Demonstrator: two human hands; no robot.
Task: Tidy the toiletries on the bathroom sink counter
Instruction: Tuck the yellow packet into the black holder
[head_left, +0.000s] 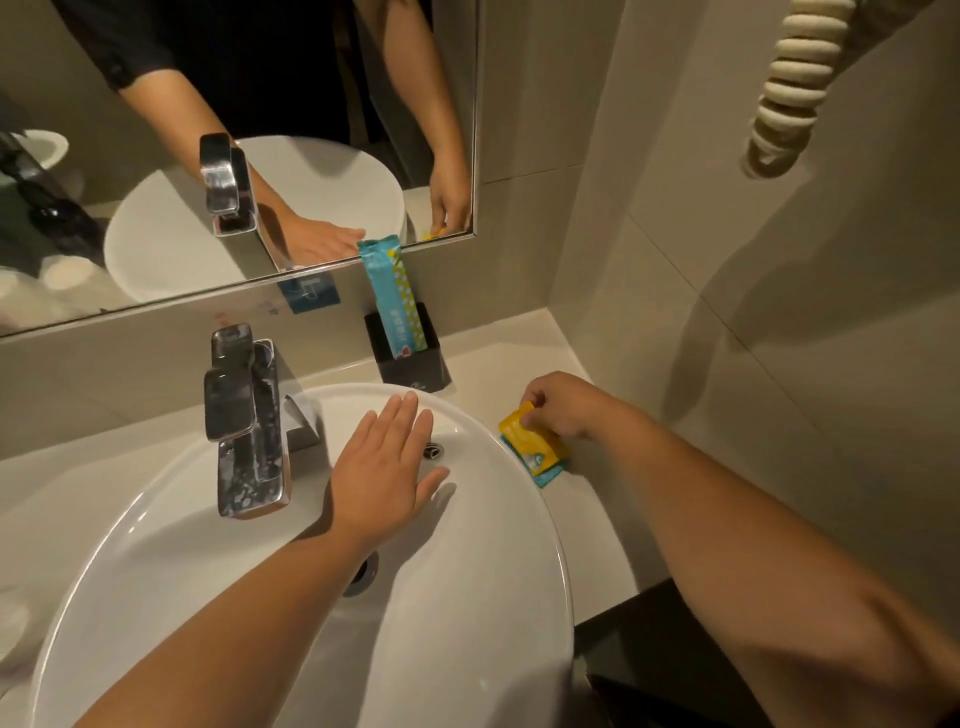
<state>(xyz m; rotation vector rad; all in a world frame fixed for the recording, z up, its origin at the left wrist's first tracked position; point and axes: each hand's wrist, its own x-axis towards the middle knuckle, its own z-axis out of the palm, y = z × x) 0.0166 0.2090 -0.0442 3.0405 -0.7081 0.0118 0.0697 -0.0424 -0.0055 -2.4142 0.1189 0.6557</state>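
Note:
My right hand (563, 404) pinches the upper edge of a yellow packet (532, 439) on the counter, right of the basin. The yellow packet lies on a teal packet (548, 474) whose edge shows beneath it. A long teal packet (395, 301) stands upright in a black square holder (415, 364) against the back wall. My left hand (387, 467) hovers flat over the white basin (498, 571), fingers spread, holding nothing.
A chrome tap (244, 421) rises at the basin's left rear. The mirror (156, 104) spans the back wall. A coiled cream cord (795, 88) hangs on the right wall. The pale counter (597, 530) ends at a dark edge front right.

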